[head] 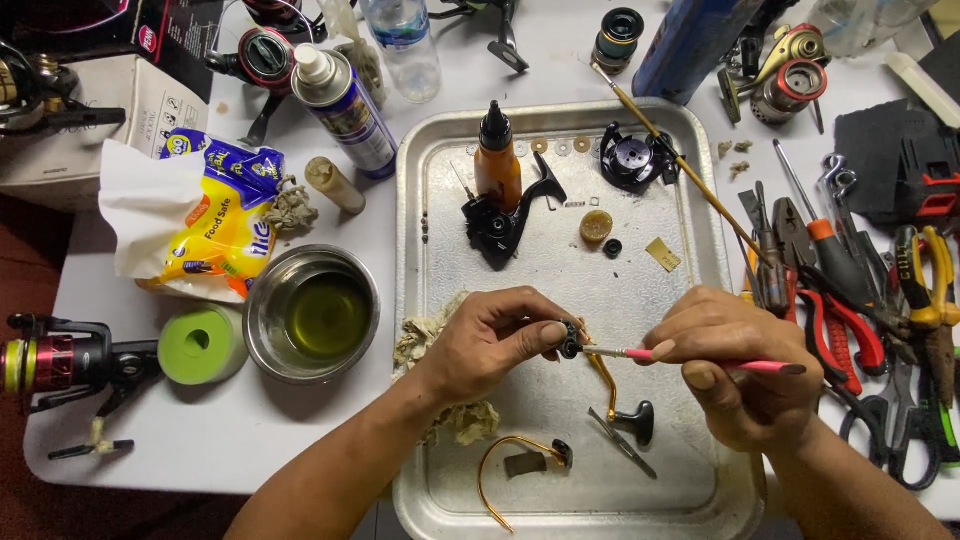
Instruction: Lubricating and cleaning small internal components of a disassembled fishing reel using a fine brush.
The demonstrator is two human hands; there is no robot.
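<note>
small dark part (570,338) sits at frame centre, over the tray (440,190), pinched by left hand (495,335). right hand (735,365) grips a pink brush (700,358), tip touching the part. both forearms enter from the bottom edge, angled inward. bare tray surface lies above the hands; handle (620,405) and wire (500,465) lie below. bowl (312,312) stands left of tray, pliers (850,320) crowd the right edge.

A white table (600,40) carries a metal tray (425,480), steel bowl (262,325), and pliers (850,320).
</note>
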